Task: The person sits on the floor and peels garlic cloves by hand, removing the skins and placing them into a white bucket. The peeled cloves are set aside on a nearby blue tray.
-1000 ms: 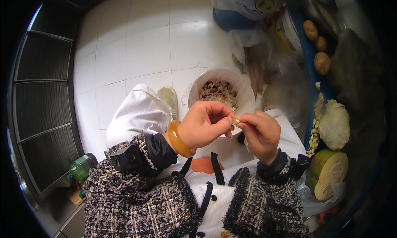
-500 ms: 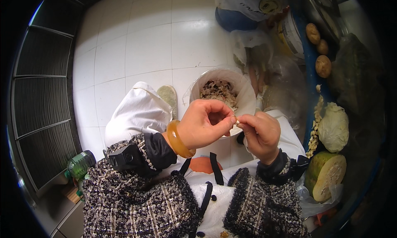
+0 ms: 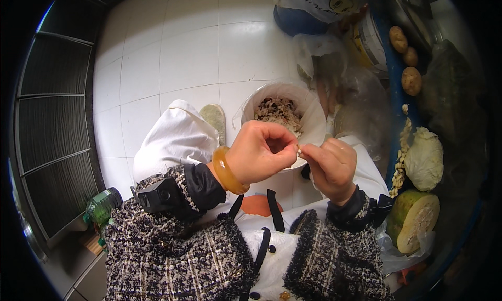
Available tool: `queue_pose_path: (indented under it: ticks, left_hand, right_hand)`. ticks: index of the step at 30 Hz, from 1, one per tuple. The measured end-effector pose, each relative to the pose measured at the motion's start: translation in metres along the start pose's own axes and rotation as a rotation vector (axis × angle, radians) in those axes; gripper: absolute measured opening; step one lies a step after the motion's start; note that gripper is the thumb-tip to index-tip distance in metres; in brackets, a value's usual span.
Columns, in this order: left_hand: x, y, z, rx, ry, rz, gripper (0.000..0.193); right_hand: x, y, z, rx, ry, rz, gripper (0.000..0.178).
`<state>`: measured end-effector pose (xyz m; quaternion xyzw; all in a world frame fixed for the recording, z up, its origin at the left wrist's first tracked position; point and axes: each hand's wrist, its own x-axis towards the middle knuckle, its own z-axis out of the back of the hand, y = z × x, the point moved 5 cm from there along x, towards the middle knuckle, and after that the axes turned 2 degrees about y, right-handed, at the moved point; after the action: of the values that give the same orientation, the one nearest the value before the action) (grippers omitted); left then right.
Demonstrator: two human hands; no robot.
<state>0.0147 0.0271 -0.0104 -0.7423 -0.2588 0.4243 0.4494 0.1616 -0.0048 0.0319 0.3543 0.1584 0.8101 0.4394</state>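
Note:
Above a lined bin (image 3: 312, 112), my left hand (image 3: 261, 152) and my right hand (image 3: 333, 167) meet fingertip to fingertip. Between them they pinch a small pale garlic clove (image 3: 299, 151), mostly covered by the fingers. A thick amber bangle (image 3: 228, 170) circles my left wrist. Brownish, papery peelings (image 3: 277, 112) fill part of the bin, which stands between my knees. On the blue-edged surface to my right lies a line of pale garlic cloves (image 3: 400, 162), beside a pale green cabbage (image 3: 424, 157).
A cut winter melon (image 3: 417, 222) sits at the near right, and several potatoes (image 3: 411, 81) lie farther back. Plastic bags (image 3: 358, 112) crowd the floor past the bin. A green bottle (image 3: 103, 204) stands at my left, near dark drawers (image 3: 52, 123).
Both hands stay together over the bin, their fingertips shifting slightly around the clove. Less of the clove shows. The whole view has moved a little.

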Motion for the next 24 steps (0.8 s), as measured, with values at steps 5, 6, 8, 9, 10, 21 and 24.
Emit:
queue_pose_path:
  ticks: [5,6,8,9,10,21,24]
  left_hand:
    - [0.001,-0.001,-0.001,-0.082,-0.015,0.017,0.011]
    - [0.002,-0.001,-0.002,-0.116,-0.015,0.022,0.011]
    - [0.002,-0.002,-0.004,-0.173,-0.005,0.033,0.011]
    - [0.002,-0.002,-0.005,-0.202,-0.002,0.036,0.011]
    - [0.003,-0.003,-0.005,-0.196,0.000,0.045,0.011]
    - [0.004,0.004,0.000,-0.052,-0.050,0.011,0.011]
    - [0.006,0.007,0.001,-0.031,-0.043,-0.020,0.014]
  right_hand:
    - [0.001,0.000,0.000,0.056,-0.039,-0.070,0.018]
    - [0.000,-0.001,0.000,0.105,-0.045,-0.115,0.017]
    - [-0.004,-0.004,-0.003,0.267,-0.081,-0.245,0.015]
    - [-0.007,-0.006,-0.006,0.378,-0.108,-0.330,0.013]
    - [-0.010,-0.007,-0.009,0.496,-0.145,-0.402,0.012]
    - [-0.028,-0.028,-0.024,1.230,-0.287,-0.781,0.017]
    - [-0.027,-0.030,-0.026,1.376,-0.280,-0.805,0.017]
